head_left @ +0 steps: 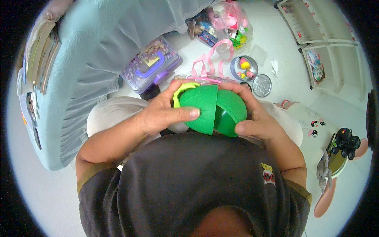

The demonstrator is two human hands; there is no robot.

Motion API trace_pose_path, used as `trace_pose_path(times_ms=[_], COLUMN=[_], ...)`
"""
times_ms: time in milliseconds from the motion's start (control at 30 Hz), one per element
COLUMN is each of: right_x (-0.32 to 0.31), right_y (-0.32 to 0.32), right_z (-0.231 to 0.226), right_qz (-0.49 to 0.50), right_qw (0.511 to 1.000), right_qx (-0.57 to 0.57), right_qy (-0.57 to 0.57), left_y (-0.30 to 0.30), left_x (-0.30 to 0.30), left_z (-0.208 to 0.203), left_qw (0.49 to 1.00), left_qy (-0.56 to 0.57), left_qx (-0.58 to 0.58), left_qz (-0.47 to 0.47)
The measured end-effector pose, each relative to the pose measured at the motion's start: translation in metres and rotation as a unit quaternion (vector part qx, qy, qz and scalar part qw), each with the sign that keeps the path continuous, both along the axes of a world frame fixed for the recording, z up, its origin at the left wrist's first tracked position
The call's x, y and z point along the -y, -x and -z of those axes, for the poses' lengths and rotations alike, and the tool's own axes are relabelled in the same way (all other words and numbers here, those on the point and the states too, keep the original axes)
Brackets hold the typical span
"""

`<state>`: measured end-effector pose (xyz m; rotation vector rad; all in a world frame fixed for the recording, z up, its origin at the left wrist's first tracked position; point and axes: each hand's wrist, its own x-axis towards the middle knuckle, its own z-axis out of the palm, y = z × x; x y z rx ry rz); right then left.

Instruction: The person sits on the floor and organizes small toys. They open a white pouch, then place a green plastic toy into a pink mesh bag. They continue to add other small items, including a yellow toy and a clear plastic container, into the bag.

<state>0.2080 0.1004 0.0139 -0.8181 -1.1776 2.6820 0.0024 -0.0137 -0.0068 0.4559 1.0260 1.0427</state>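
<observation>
On the white floor (272, 35) a purple case (149, 65) sits, ten o'clock from the green ball (197, 104) that the left hand (167, 108) and right hand (257, 116) pinch in the middle, maybe so neither part slips.

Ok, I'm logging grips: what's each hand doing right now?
Left hand: holding the round green object by its left side.
Right hand: holding the same object's right side.

Shirt (177, 173): dark grey-brown, short-sleeved. Sleeve hems (299, 190) carry an olive-brown band. Small patch (268, 174), yellow above white and red, sits on the chest, bodyward of the right hand (262, 123). Pale off-white legwear (112, 115) shows outward of the left hand (158, 112). Forearms (114, 134) are bare.
</observation>
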Motion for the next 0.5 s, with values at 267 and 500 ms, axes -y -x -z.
trace_pose_path(times_ms=[267, 500], right_x=[0.012, 0.009], right_y=[0.000, 0.002], right_z=[0.014, 0.019], right_qz=[0.101, 0.108], right_qw=[0.965, 0.910], right_qx=[-0.015, 0.051], right_qy=[-0.241, -0.397], left_y=[-0.011, -0.019], left_x=[-0.005, -0.012], left_z=[-0.002, 0.002], left_qw=[0.996, 0.997], left_qy=[-0.008, -0.018], left_qx=[0.034, -0.007], left_qz=[-0.079, -0.080])
